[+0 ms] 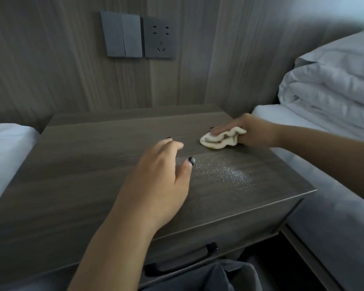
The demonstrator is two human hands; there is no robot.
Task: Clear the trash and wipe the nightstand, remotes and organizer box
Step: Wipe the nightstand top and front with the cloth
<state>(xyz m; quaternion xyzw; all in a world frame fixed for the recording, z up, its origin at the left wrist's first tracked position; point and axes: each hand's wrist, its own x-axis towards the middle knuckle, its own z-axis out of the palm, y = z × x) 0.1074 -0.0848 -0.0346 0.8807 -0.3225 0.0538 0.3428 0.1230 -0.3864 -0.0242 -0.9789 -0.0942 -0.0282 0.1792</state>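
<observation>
Step in hand: wiping the nightstand top; judged mid-task, since grit remains on it.
Right hand: at the back right corner of the top, fingers laid flat over a bunched cream cloth, pressing it to the wood; thumb side appears to gather the cloth's loose end.
Left hand: just above or lightly on the middle of the top, fingers relaxed and spread, holding nothing.
Residue: a pale sparkling scatter of powder lies on the front right part of the top, near the left thumb, apart from the cloth.
Remotes, organizer box, trash: none in view; where they are I cannot tell.
Surroundings: beds on either side, folded white duvet on the right one; wall switch and socket behind; drawer handle below the front edge.
How to do it well: draw the cloth from the back corner forward over the powder in one flat pass, gathering it rather than scattering it toward the right bed.
Risk: a fast sweep could fling grains onto the sheets.
Left hand advice: lift it clear of the wiping path, or cup it at the front edge to catch the powder.
</observation>
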